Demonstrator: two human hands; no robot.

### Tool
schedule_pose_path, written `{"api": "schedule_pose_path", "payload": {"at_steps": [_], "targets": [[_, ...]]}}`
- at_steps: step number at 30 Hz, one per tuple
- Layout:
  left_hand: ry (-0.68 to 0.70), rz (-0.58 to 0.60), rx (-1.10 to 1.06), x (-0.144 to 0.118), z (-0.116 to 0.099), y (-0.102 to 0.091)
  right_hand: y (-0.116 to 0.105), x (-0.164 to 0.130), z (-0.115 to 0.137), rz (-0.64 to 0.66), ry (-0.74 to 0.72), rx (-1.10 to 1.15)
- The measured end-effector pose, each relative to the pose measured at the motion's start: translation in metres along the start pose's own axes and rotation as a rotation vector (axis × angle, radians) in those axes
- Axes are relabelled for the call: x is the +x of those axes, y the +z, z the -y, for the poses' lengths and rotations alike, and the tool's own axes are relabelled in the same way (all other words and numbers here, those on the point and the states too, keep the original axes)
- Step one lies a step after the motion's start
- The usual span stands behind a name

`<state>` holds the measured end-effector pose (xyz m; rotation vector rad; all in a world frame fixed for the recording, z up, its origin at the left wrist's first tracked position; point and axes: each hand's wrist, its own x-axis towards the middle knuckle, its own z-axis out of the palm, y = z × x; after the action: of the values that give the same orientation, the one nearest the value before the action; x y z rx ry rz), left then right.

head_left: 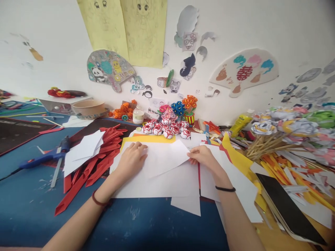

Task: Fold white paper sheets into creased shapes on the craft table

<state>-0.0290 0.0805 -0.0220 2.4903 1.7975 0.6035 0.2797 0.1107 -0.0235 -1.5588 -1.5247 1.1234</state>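
A white paper sheet point(164, 158), folded into a slanted shape, lies on top of other white sheets point(167, 183) in the middle of the blue table point(146, 223). My left hand point(132, 158) presses flat on the sheet's left part, fingers together. My right hand point(202, 156) pinches the sheet's right corner between thumb and fingers. A yellow sheet point(146, 138) shows just behind the white ones.
Red paper strips point(96, 164) and a blue glue gun point(47, 157) lie to the left. Small red-and-white paper flowers point(167, 129) sit behind the sheets. A black tablet point(288, 205), wooden sticks point(264, 143) and heaps of coloured paper fill the right side.
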Motion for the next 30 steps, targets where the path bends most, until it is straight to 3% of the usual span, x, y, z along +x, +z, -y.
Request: {"api": "schedule_pose_path", "payload": {"at_steps": [3,6,9,12,16,18,20,22,26,30], "targets": [[0.176,-0.031,-0.028,0.000,-0.004,0.005,0.004,-0.003,0.003,-0.033,0.009,-0.020],[0.335,0.078,-0.090,0.000,-0.004,0.013,0.006,-0.003,0.003,-0.031,0.001,-0.045],[0.378,0.180,-0.098,-0.002,-0.002,0.021,0.006,-0.001,0.001,-0.037,-0.001,-0.113],[0.370,0.203,-0.090,-0.004,-0.001,0.024,0.006,-0.001,-0.001,-0.117,-0.030,-0.244],[0.368,0.208,-0.079,-0.005,-0.001,0.024,0.015,-0.006,0.003,-0.389,-0.265,-0.610],[0.369,0.199,-0.073,-0.005,-0.001,0.024,0.028,-0.009,0.008,-0.445,-0.406,-0.712],[0.369,0.191,-0.066,-0.005,-0.001,0.025,0.046,-0.010,0.013,-0.314,-0.658,-0.739],[0.371,0.186,-0.058,-0.005,-0.002,0.026,0.065,-0.007,0.015,-0.139,-0.790,-0.758],[0.375,0.190,-0.026,-0.005,-0.001,0.028,0.085,0.002,0.008,0.011,-0.781,-0.768],[0.393,0.185,-0.010,-0.005,0.000,0.027,0.081,0.005,0.002,0.091,-0.726,-0.785]]}}
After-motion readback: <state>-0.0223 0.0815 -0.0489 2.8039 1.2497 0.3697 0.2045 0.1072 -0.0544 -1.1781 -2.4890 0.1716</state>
